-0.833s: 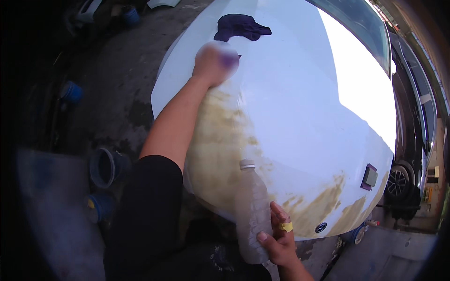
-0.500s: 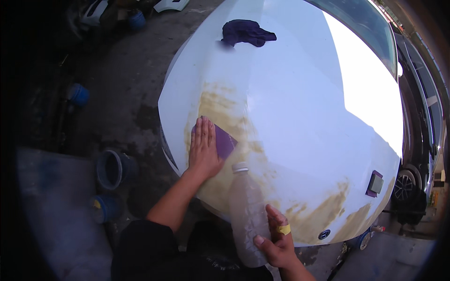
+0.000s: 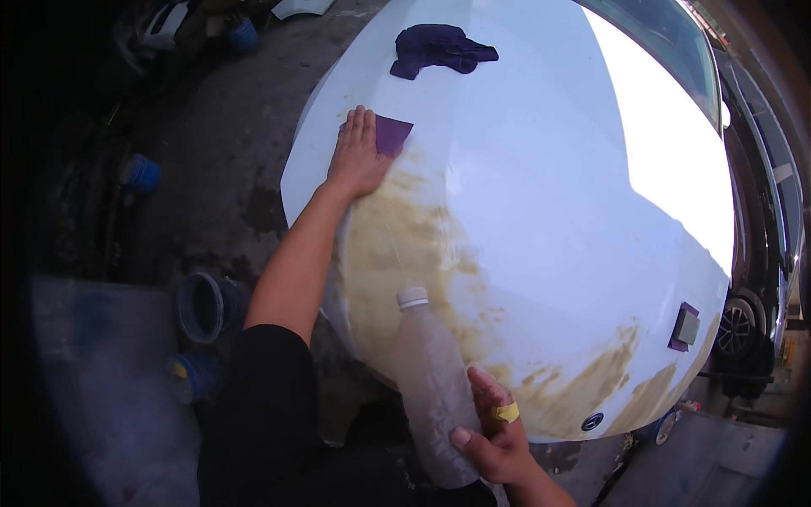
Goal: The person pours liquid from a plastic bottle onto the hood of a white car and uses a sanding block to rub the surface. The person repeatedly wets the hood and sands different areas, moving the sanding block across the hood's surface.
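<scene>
My left hand [image 3: 358, 160] lies flat over a sheet of purple sandpaper [image 3: 391, 135], pressing it to the white car hood [image 3: 541, 194]; part of the sheet is hidden under the fingers. Brownish-yellow patches show on the hood below that hand and along its front edge. In my right hand [image 3: 492, 431], whose finger has a yellow wrap, is a cloudy plastic bottle [image 3: 431, 372] with a white cap. The bottle leans to the left, its cap over the brownish patch. A faint thin streak shows just beyond the cap.
A dark cloth [image 3: 439, 49] lies far up the hood. Near its right front rests a grey sanding block [image 3: 686, 328] on purple sheet. Buckets [image 3: 203, 306] stand on the floor at left. A dark car [image 3: 752, 211] is parked at right.
My left hand has slid the sandpaper up the hood, away from me, and the arm is stretched further. The bottle has shifted slightly left in my right hand.
</scene>
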Demonstrator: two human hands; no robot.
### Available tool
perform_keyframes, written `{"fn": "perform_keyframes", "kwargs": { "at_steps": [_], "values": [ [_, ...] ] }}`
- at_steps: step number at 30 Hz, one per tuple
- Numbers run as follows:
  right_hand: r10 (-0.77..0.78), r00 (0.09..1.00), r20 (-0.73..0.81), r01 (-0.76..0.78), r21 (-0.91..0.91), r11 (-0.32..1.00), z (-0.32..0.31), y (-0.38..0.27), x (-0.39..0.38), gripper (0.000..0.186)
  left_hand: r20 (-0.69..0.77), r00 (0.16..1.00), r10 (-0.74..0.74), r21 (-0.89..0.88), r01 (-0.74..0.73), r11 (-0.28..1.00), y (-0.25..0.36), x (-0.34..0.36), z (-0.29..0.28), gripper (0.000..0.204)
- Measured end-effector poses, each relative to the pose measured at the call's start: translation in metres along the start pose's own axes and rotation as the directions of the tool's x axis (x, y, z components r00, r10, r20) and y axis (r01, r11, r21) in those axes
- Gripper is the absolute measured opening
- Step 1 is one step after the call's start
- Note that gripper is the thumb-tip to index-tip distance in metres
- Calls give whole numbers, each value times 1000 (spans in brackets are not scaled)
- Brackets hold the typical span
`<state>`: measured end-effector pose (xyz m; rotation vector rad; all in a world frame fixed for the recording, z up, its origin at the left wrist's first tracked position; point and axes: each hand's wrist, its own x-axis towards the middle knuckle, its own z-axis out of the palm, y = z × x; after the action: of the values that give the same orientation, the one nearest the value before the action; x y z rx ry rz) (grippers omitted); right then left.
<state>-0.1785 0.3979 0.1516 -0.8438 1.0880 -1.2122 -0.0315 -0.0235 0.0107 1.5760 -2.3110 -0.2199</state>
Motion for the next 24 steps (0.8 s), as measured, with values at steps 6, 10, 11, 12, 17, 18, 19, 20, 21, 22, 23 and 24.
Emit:
{"fn": "perform_keyframes", "kwargs": {
  "at_steps": [6, 10, 11, 12, 17, 18, 19, 20, 21, 22, 23, 24],
  "values": [
    [17, 997, 75, -12, -59, 998, -9, 1, 0, 75, 96, 992, 84, -53, -79, 995, 39, -228, -16, 89],
    [13, 997, 80, -7, -81, 997, -14, 5, -8, 76, 127, 988, 90, -47, -84, 995, 48, -209, -26, 86],
    [-7, 997, 73, 11, -64, 998, -14, 6, -8, 76, 134, 986, 97, -29, -94, 995, 47, -164, -27, 85],
    [-19, 997, 69, 21, -39, 999, -14, 7, -11, 76, 56, 987, 148, -12, -148, 989, 41, -122, -21, 87],
    [8, 999, 48, -5, -49, 999, -10, 20, -35, 76, -16, 1000, 16, 133, -14, 991, 30, 15, -22, 93],
    [38, 999, 32, -36, -39, 999, -12, 19, -42, 76, -22, 1000, 2, 126, 1, 992, 35, 16, -20, 94],
    [67, 997, 22, -67, -28, 997, -14, 19, -49, 75, -29, 999, -15, 123, 18, 992, 38, 11, -18, 95],
    [72, 997, 19, -71, -42, 997, -16, 22, -58, 75, -10, 1000, -20, 129, 21, 991, 39, -5, -15, 94],
    [64, 998, 2, -64, -67, 996, -20, 22, -64, 75, 0, 1000, -11, 121, 11, 993, 50, -25, -11, 94],
    [62, 998, -3, -62, -84, 995, -23, 23, -73, 74, 14, 1000, -11, 125, 9, 992, 56, -53, -9, 93],
    [69, 998, -3, -69, -78, 995, -24, 24, -80, 74, -4, 1000, 6, 127, -6, 992, 56, -83, -5, 93],
    [71, 997, 0, -71, -72, 995, -26, 26, -88, 74, -27, 999, 25, 133, -22, 991, 57, -115, -1, 94]
  ]
}}
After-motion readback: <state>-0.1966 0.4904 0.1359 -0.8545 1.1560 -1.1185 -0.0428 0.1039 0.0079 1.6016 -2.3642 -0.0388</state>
